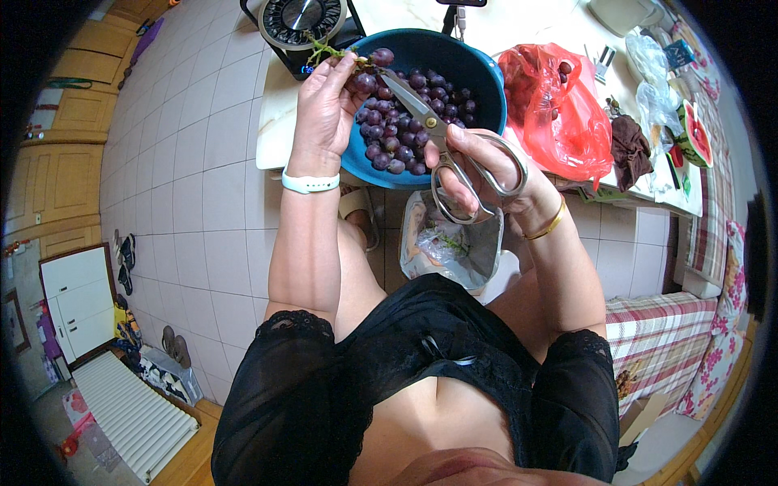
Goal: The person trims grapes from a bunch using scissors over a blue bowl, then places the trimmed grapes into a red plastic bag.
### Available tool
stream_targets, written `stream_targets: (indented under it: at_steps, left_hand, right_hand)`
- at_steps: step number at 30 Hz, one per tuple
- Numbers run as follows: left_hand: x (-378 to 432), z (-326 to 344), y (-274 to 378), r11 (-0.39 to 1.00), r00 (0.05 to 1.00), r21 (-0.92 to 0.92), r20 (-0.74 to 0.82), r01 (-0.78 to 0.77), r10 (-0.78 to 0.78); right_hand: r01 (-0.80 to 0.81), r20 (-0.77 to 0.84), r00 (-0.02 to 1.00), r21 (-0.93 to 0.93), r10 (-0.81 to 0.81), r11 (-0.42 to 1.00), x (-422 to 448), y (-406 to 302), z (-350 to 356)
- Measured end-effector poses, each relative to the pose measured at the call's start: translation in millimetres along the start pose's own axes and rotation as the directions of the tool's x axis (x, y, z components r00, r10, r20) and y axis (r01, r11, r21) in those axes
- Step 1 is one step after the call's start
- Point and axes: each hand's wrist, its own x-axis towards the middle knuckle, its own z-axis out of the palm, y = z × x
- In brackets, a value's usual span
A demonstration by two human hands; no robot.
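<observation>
My left hand (330,100) pinches a green grape stem (323,51) that still bears a few purple grapes (382,57). It is raised over the left rim of a blue plastic basin (499,97). In my right hand (480,161) are metal scissors (433,123), with fingers through the handle loops. Their blades point up and left at the grapes by my left hand, and the tips come close to the stem. Loose purple grapes (389,130) cover much of the basin's bottom. Whether the blades touch the stem I cannot tell.
Right of the basin lies a red plastic bag (556,115) with grapes inside. Farther right are a brown cloth (631,149) and a cut watermelon (694,135). A small fan (302,23) stands behind the basin's left side. Below the table edge, a lined bin (451,258) holds stem scraps.
</observation>
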Motion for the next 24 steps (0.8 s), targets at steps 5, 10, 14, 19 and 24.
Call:
stream_targets:
  at_steps: [5,10,14,19,24]
  left_hand:
    - [-2.8,14.8,2.0,1.000,0.999,-0.003,-0.041,-0.017,0.016]
    - [-3.4,15.9,2.4,0.998,0.997,0.006,-0.052,-0.062,0.062]
    - [-1.4,16.3,-2.9,0.960,0.967,0.149,-0.062,-0.237,0.248]
    - [-1.5,16.8,-5.0,0.925,0.950,0.236,-0.024,-0.297,0.311]
    - [-0.7,16.8,-5.6,0.912,0.944,0.278,-0.043,-0.303,0.327]
  right_hand:
    - [0.002,-0.010,1.000,0.006,-0.002,1.000,0.3,1.6,-0.9]
    - [0.007,-0.044,0.999,-0.069,-0.010,0.998,0.3,0.9,1.1]
    - [0.010,-0.054,0.998,-0.034,-0.012,0.999,1.9,2.6,-0.5]
    - [0.012,-0.106,0.994,-0.098,-0.023,0.995,1.5,0.8,0.0]
    - [0.000,-0.126,0.992,-0.072,-0.009,0.997,1.7,0.2,3.7]
